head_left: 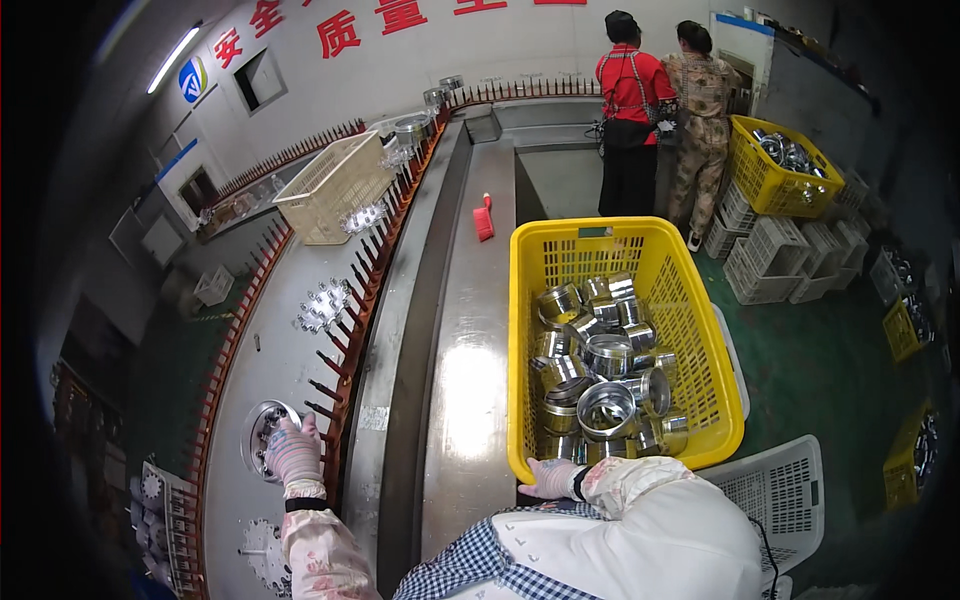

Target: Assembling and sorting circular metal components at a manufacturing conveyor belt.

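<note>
My left hand [294, 452], in a striped knit glove, is at the right rim of a shiny metal ring [251, 440] on the grey surface at lower left. Its fingers curl over the rim, and small metal pieces show inside the ring. My right hand [552, 479], also gloved, is closed at the near left corner of a yellow plastic basket [722, 400]; part of it is hidden by the sleeve. Many shiny short metal cylinders [606, 410] lie heaped in that basket.
A row of dark-tipped upright pins [352, 340] lines the conveyor beside my left hand. Toothed metal discs [325, 305] stand along it, with a cream crate [335, 190] farther off. A red brush [484, 220] lies on the metal ledge. Two people [640, 110] stand beyond, near another yellow basket [775, 190].
</note>
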Demonstrator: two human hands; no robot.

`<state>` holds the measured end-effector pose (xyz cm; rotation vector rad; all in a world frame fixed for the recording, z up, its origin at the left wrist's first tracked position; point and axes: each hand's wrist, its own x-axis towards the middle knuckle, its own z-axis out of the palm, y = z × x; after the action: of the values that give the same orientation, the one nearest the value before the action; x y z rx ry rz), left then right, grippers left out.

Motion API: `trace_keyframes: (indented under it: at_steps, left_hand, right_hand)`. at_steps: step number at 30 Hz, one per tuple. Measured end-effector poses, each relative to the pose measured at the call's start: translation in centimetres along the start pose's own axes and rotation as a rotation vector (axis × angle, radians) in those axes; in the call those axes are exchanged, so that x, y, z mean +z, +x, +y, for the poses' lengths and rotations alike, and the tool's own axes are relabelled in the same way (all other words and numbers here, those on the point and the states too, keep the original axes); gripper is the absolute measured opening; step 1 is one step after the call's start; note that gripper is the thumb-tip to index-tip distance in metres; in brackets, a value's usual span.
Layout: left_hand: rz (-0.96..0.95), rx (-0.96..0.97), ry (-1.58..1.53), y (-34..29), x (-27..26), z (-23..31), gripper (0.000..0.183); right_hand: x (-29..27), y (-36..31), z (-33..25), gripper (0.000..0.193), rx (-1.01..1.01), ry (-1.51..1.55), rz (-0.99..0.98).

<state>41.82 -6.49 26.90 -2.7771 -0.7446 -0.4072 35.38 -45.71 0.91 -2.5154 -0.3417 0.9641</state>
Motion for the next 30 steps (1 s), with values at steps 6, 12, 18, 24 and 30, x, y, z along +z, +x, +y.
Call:
trace_keyframes:
  at_steps: [6, 12, 18, 24, 30]
  left_hand:
    - [0.175, 0.116, -0.246, -4.1, 1.1, -9.3, 0.052]
    - [0.078, 0.025, -0.2, -6.9, 0.2, -9.1, 0.049]
    - [-0.027, -0.177, -0.133, -8.3, 0.3, -8.6, 0.05]
    - [-0.139, -0.094, -0.444, -13.6, -0.8, -15.0, 0.054]
    - [0.383, -0.419, -0.505, -17.3, -0.9, -32.1, 0.062]
  right_hand:
    - [-1.6, -0.1, -1.2, 0.086, -0.001, -0.005, -0.013]
    - [-0.7, 1.4, -2.5, 0.085, -0.016, 0.027, 0.079]
    - [-8.7, 1.9, -23.6, 0.074, -0.857, 0.275, 0.53]
    - [-5.7, 4.5, -45.8, 0.08, -0.928, 0.24, 0.234]
    - [0.2, 3.2, -62.3, 0.034, -1.199, -0.643, -0.003]
